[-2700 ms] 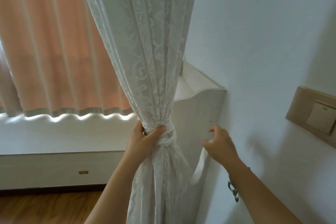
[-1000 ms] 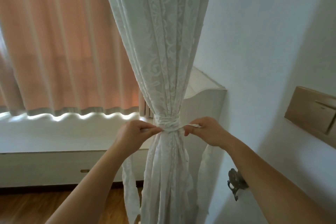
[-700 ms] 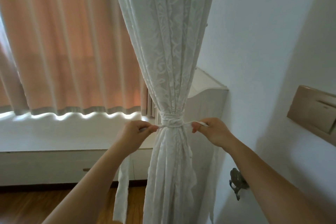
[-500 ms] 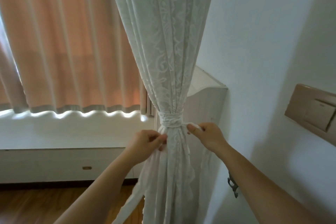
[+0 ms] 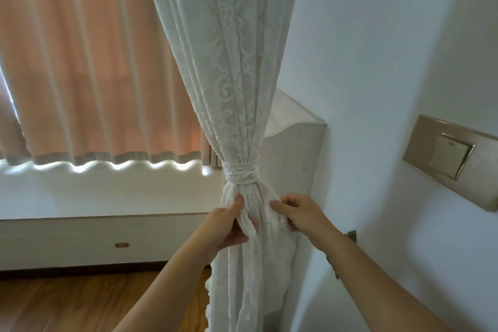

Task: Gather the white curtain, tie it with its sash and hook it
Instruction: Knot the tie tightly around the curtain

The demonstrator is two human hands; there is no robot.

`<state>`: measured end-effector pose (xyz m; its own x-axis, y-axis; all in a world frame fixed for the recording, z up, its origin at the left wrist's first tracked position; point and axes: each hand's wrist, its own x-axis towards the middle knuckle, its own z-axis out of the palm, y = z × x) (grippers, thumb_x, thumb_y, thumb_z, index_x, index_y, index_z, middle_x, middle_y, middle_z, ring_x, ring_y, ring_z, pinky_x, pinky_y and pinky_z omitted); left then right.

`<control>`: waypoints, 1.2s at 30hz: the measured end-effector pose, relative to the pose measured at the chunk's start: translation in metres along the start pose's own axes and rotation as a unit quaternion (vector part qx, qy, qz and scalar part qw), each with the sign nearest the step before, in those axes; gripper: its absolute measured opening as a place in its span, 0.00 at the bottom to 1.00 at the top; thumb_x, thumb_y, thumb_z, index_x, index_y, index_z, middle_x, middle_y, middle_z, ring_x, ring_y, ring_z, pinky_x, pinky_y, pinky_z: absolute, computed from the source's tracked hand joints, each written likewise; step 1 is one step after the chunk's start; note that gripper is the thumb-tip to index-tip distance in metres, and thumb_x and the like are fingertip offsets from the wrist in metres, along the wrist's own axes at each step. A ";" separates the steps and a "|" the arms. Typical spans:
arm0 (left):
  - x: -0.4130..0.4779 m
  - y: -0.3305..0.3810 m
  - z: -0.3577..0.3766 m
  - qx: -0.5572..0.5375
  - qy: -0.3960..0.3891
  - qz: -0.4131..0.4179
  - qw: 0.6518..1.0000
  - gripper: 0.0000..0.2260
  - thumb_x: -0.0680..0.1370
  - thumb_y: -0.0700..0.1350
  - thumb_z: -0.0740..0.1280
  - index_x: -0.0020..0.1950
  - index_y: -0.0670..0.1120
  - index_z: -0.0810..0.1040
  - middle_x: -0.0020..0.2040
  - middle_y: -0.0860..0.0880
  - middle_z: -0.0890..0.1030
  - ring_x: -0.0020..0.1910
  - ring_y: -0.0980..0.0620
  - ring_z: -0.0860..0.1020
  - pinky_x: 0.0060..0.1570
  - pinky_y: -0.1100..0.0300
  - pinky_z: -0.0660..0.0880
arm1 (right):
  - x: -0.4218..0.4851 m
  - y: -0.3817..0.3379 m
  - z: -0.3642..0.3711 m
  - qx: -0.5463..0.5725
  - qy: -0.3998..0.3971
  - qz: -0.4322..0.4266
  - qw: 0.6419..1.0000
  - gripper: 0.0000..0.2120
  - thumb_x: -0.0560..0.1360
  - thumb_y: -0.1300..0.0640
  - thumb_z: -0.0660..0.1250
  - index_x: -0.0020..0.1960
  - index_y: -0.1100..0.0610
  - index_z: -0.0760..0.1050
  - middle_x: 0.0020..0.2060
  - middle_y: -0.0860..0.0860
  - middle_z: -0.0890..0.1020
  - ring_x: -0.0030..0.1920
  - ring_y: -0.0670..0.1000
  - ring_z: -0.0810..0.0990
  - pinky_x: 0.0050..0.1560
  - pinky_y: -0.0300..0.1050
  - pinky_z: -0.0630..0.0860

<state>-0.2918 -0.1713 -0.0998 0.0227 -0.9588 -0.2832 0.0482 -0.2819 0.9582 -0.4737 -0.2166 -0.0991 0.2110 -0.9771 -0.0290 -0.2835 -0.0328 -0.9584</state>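
Observation:
The white lace curtain [image 5: 229, 67] hangs gathered into one bundle beside the right wall. A white sash [image 5: 240, 173] is wrapped and knotted around its waist. Just below the knot, my left hand [image 5: 225, 226] grips the left side of the bundle, with a hanging strip of white fabric in its fingers. On the right side, my right hand [image 5: 299, 214] pinches the white fabric at the same height. A dark metal hook [image 5: 351, 236] shows on the wall behind my right forearm, mostly hidden.
A peach curtain [image 5: 89, 62] covers the window at left, above a white sill and a low cabinet [image 5: 94, 240]. A white side panel [image 5: 293, 164] stands against the right wall. A beige wall switch [image 5: 450, 160] is at right. Wooden floor [image 5: 67, 302] lies below.
Both hands dropped from pulling the sash ends sideways at the knot to gripping fabric just below it. The knot now sits tight around the bundle.

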 end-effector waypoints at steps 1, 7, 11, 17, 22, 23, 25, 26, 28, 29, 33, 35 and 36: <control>0.001 -0.005 0.004 -0.033 -0.006 0.014 0.999 0.21 0.79 0.54 0.60 0.48 0.38 0.83 0.43 0.43 0.86 0.42 0.52 0.83 0.39 0.63 0.80 | -0.003 0.001 -0.001 0.020 -0.010 0.006 1.000 0.10 0.72 0.51 0.71 0.39 0.58 0.78 0.35 0.54 0.79 0.36 0.52 0.76 0.39 0.45 0.74; 0.001 -0.034 0.025 -0.057 -0.002 0.088 0.994 0.10 0.78 0.44 0.64 0.48 0.41 0.84 0.50 0.43 0.85 0.52 0.50 0.82 0.56 0.60 0.77 | -0.016 0.016 -0.008 0.048 -0.034 0.006 0.998 0.06 0.72 0.53 0.70 0.43 0.56 0.81 0.38 0.51 0.83 0.41 0.51 0.79 0.49 0.48 0.76; 0.003 -0.044 0.032 -0.007 0.039 0.086 0.995 0.07 0.76 0.45 0.67 0.45 0.45 0.84 0.46 0.44 0.85 0.48 0.49 0.83 0.53 0.57 0.79 | -0.021 0.031 -0.017 0.108 -0.033 0.034 0.993 0.07 0.73 0.52 0.70 0.42 0.56 0.81 0.40 0.54 0.82 0.43 0.54 0.79 0.53 0.53 0.76; -0.003 -0.058 0.049 0.064 0.029 0.086 0.994 0.08 0.76 0.47 0.67 0.46 0.46 0.84 0.47 0.47 0.85 0.48 0.50 0.83 0.53 0.56 0.80 | -0.027 0.056 -0.010 0.072 0.015 0.046 0.996 0.10 0.72 0.50 0.71 0.41 0.57 0.78 0.39 0.55 0.80 0.39 0.51 0.78 0.43 0.46 0.75; 0.000 -0.051 0.046 0.112 0.088 0.095 0.985 0.08 0.77 0.48 0.65 0.44 0.47 0.83 0.45 0.44 0.84 0.45 0.47 0.82 0.50 0.51 0.81 | -0.024 0.053 -0.023 0.011 0.091 0.041 0.995 0.12 0.73 0.50 0.69 0.35 0.55 0.73 0.34 0.51 0.76 0.36 0.50 0.73 0.40 0.44 0.70; -0.002 -0.047 0.043 0.125 0.085 0.103 0.983 0.08 0.77 0.47 0.65 0.44 0.47 0.82 0.45 0.44 0.84 0.45 0.47 0.82 0.47 0.54 0.81 | -0.024 0.047 -0.028 -0.013 0.105 0.034 0.994 0.13 0.73 0.50 0.68 0.34 0.54 0.71 0.33 0.50 0.74 0.35 0.49 0.72 0.39 0.43 0.68; -0.006 -0.036 0.038 0.142 0.062 0.128 0.980 0.05 0.77 0.45 0.66 0.47 0.47 0.81 0.44 0.47 0.83 0.43 0.50 0.81 0.36 0.62 0.79 | -0.022 0.037 -0.034 -0.026 0.103 0.023 0.994 0.12 0.73 0.50 0.67 0.34 0.53 0.70 0.34 0.51 0.78 0.36 0.51 0.75 0.39 0.44 0.69; -0.008 -0.029 0.035 0.146 0.053 0.146 0.977 0.04 0.76 0.44 0.67 0.48 0.47 0.81 0.44 0.48 0.83 0.42 0.51 0.81 0.33 0.65 0.77 | -0.020 0.032 -0.034 -0.009 0.092 0.021 0.995 0.10 0.73 0.51 0.66 0.36 0.54 0.71 0.37 0.53 0.81 0.38 0.52 0.79 0.41 0.45 0.71; -0.011 -0.010 0.029 0.128 0.056 0.181 0.973 0.05 0.74 0.45 0.69 0.50 0.47 0.80 0.43 0.47 0.83 0.41 0.52 0.81 0.29 0.66 0.75 | -0.020 0.022 -0.032 0.019 0.065 0.023 0.997 0.06 0.73 0.53 0.65 0.44 0.55 0.74 0.43 0.54 0.84 0.43 0.52 0.82 0.42 0.44 0.73; -0.012 0.000 0.027 0.095 0.066 0.189 0.975 0.06 0.75 0.45 0.69 0.49 0.46 0.80 0.41 0.47 0.84 0.41 0.52 0.82 0.29 0.65 0.74 | -0.020 0.016 -0.030 0.022 0.054 0.023 0.998 0.06 0.74 0.55 0.65 0.48 0.55 0.75 0.44 0.53 0.84 0.43 0.51 0.81 0.41 0.42 0.74; -0.011 0.024 0.023 -0.018 0.102 0.157 0.982 0.16 0.81 0.54 0.55 0.45 0.43 0.73 0.32 0.47 0.83 0.24 0.55 0.78 0.22 0.64 0.67 | -0.017 -0.001 -0.022 0.018 -0.016 -0.003 1.000 0.16 0.73 0.56 0.67 0.60 0.49 0.74 0.48 0.51 0.81 0.43 0.48 0.79 0.43 0.39 0.74; -0.009 0.022 0.022 0.016 0.106 0.156 0.982 0.20 0.82 0.55 0.49 0.43 0.43 0.72 0.26 0.49 0.80 0.21 0.55 0.73 0.20 0.64 0.63 | -0.012 -0.007 -0.015 -0.008 -0.067 -0.021 0.997 0.20 0.72 0.52 0.68 0.63 0.47 0.71 0.50 0.51 0.80 0.42 0.46 0.77 0.44 0.38 0.71; -0.008 0.020 0.022 0.031 0.097 0.157 0.982 0.21 0.82 0.55 0.49 0.43 0.43 0.73 0.25 0.50 0.80 0.21 0.55 0.73 0.20 0.64 0.63 | -0.009 -0.011 -0.010 -0.016 -0.088 -0.029 0.996 0.20 0.72 0.50 0.69 0.63 0.46 0.71 0.49 0.51 0.79 0.42 0.45 0.76 0.44 0.39 0.71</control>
<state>-0.3129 -0.1700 -0.0772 0.2176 -0.9756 0.0293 -0.0527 0.0182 0.9984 -0.4815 -0.2091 -0.0855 0.3869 -0.9218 -0.0261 -0.2951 -0.0970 -0.9505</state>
